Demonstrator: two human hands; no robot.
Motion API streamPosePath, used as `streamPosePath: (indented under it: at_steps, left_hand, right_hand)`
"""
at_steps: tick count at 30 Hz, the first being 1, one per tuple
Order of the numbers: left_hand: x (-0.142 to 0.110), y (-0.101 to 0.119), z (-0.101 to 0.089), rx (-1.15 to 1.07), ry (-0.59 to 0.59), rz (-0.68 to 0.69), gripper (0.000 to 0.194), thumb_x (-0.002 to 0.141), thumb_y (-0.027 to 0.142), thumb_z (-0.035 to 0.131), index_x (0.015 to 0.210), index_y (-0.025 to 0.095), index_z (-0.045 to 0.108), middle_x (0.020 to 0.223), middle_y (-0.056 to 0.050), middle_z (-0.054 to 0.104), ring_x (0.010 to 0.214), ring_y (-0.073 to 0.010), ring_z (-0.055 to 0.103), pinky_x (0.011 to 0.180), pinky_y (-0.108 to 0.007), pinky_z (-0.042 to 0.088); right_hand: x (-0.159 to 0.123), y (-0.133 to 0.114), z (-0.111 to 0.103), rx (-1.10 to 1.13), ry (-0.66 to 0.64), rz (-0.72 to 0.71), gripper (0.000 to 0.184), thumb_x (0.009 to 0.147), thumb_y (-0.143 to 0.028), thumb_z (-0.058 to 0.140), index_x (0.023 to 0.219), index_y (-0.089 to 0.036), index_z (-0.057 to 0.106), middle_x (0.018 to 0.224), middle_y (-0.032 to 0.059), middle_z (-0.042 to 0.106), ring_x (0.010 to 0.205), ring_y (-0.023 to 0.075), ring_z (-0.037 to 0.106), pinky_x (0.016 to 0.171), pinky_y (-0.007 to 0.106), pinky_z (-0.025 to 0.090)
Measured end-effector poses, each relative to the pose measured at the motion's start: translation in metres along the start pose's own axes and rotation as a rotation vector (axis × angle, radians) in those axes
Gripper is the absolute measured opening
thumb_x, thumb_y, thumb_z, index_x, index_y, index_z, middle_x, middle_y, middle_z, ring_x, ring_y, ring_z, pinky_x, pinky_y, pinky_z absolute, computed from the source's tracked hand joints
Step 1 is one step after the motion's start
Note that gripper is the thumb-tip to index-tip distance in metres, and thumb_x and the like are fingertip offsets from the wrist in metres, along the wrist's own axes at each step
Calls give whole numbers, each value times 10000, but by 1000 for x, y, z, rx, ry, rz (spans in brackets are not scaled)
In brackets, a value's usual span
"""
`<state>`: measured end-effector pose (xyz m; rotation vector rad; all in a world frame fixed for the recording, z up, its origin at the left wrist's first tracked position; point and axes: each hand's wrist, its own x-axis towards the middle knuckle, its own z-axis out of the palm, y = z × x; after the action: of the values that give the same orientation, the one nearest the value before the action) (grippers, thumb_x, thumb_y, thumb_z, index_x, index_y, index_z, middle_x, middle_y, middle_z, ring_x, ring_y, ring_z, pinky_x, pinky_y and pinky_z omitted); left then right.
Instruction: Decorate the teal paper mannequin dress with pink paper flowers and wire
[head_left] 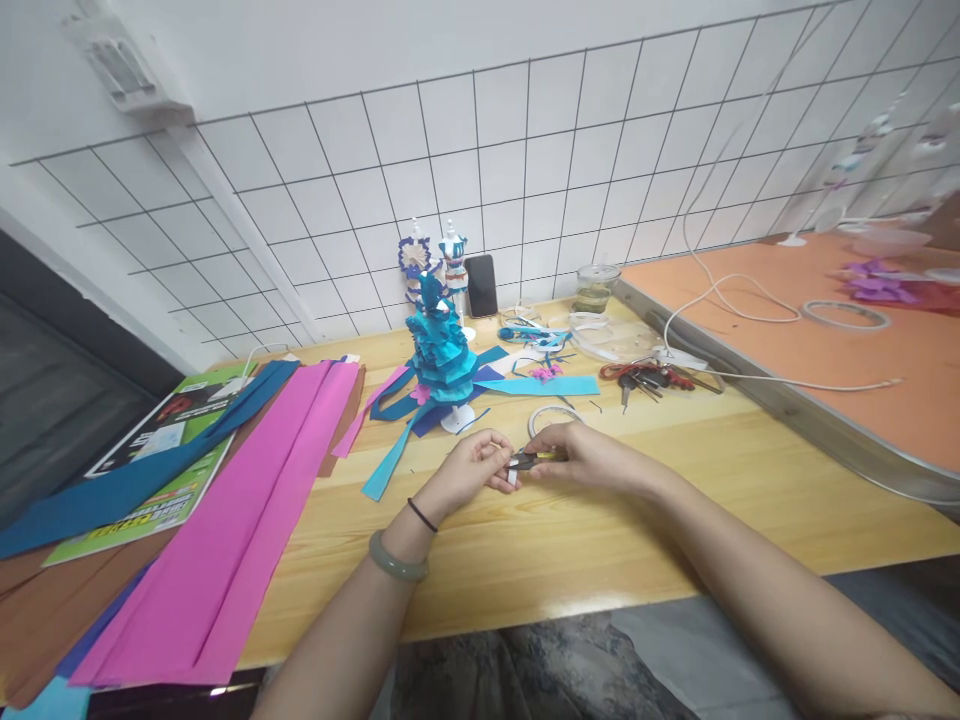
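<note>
My left hand (480, 462) is closed, pinching a small white strip (512, 476) between its fingertips. Close against it, my right hand (577, 455) grips small dark scissors (529, 459) with yellow on the handles; their tips meet the strip at my left fingers. Just behind my hands lies a roll of white tape (553, 418). A mini dress form in a tiered turquoise crepe-paper dress (441, 350) stands upright on its white base, beyond my left hand. Paper strips, such as a light blue one (540, 385), spread around it.
Long pink crepe-paper sheets (225, 540) and a green magazine (161, 450) cover the table's left. Behind stand two smaller dress forms (453, 255) and a phone (481, 286). Several tools (645, 380) lie at right, beside an orange-topped table (847, 370) with a white cable (795, 378).
</note>
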<state>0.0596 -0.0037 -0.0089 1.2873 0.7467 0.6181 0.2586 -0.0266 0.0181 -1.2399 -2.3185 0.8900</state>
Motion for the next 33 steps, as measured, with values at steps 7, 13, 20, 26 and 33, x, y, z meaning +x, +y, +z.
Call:
streamPosePath:
  at_steps: [7, 13, 20, 26, 33]
  left_hand:
    - [1, -2, 0, 28, -2, -36, 396, 689, 503, 586, 827, 169, 425, 605, -4, 589, 562, -156, 636, 522, -249, 507]
    - [1, -5, -2, 45, -36, -34, 351, 733, 479, 551, 841, 173, 417, 614, -10, 598, 581, -166, 645, 527, -254, 509]
    - [1, -7, -3, 59, -59, -39, 353, 745, 490, 527, 863, 174, 422, 615, -12, 595, 585, -163, 645, 531, -251, 507]
    - [0, -4, -1, 76, -50, -40, 370, 736, 512, 527, 857, 175, 432, 609, -11, 595, 569, -157, 639, 521, -242, 498]
    - [-1, -3, 0, 85, -63, -40, 367, 734, 511, 529, 854, 177, 435, 606, -4, 595, 568, -154, 639, 518, -238, 496]
  right_hand:
    - [-1, -7, -2, -7, -12, -22, 275, 794, -351, 528, 949, -169, 663, 826, 52, 660, 726, 162, 570, 629, 236, 401]
    - [-2, -8, -3, -21, -28, -23, 273, 807, -350, 514, 950, -169, 660, 829, 51, 659, 719, 157, 570, 618, 231, 395]
    - [-3, -4, -2, -30, -28, -17, 267, 801, -341, 519, 956, -174, 657, 837, 47, 659, 724, 159, 572, 628, 234, 398]
    - [-2, -4, -1, -8, -32, -4, 268, 792, -335, 524, 969, -182, 656, 863, 48, 661, 747, 167, 575, 646, 241, 408]
    - [-3, -3, -1, -20, -42, -10, 258, 799, -331, 517, 950, -171, 652, 865, 45, 664, 735, 158, 575, 644, 235, 404]
